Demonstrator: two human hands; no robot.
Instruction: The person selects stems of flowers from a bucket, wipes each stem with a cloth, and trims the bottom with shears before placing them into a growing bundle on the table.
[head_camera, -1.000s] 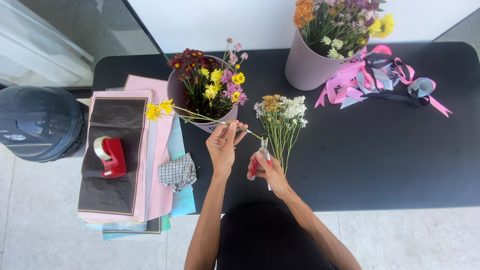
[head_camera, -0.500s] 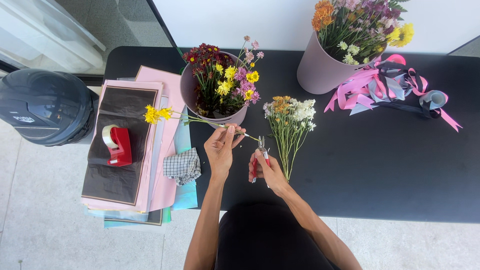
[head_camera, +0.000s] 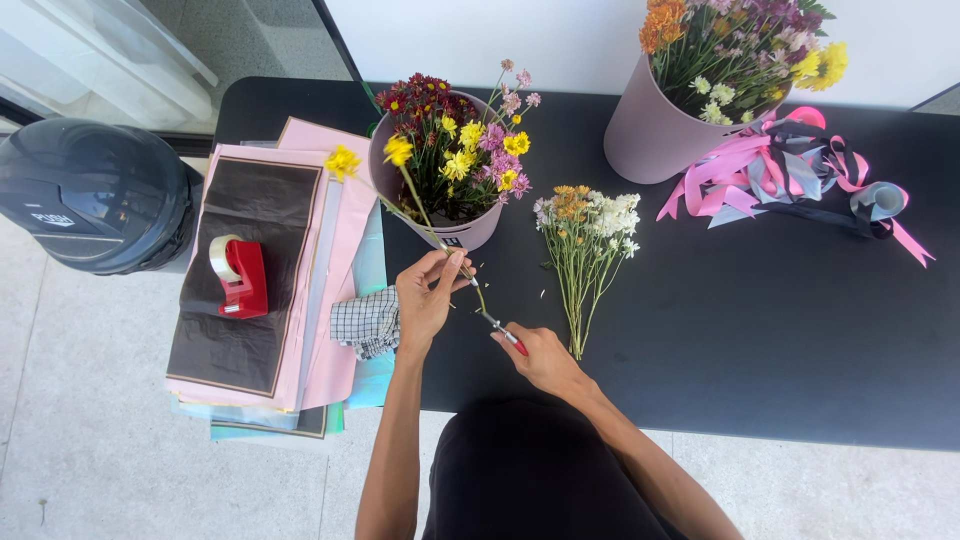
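Now, change: against the two earlier head views, the yellow-flowered stems stand steeper, their heads up over the pink paper and the rim of the near pot, where before they lay flatter across the desk's left part; the camera has also swung a little, so that is partly the view.
Meaning: judged from this, the cutting work on these stems is in hand and not finished, since the blades sit at the stem's lower end.
Left hand: fingers closed round the stems just below mid-length, holding them tilted up and to the left.
Right hand: fingers closed on small red-handled snips, the tip touching the bottom of the stems.
Stems, look: two thin green stalks, each with one bright yellow bloom, one bloom near the paper's edge, the other against the near pot; few leaves show.
Stems, place: over the front left of the black desk, between the paper stack and the laid bunch.
Laid bunch: white and orange small flowers lying flat, just beside the right hand.
Near pot: mauve, full of mixed red, yellow and pink flowers.
Far pot: mauve, well apart, with pink and grey ribbons beside it.
Paper stack: pink and dark sheets carrying a red tape dispenser; a checked cloth touches the left wrist.
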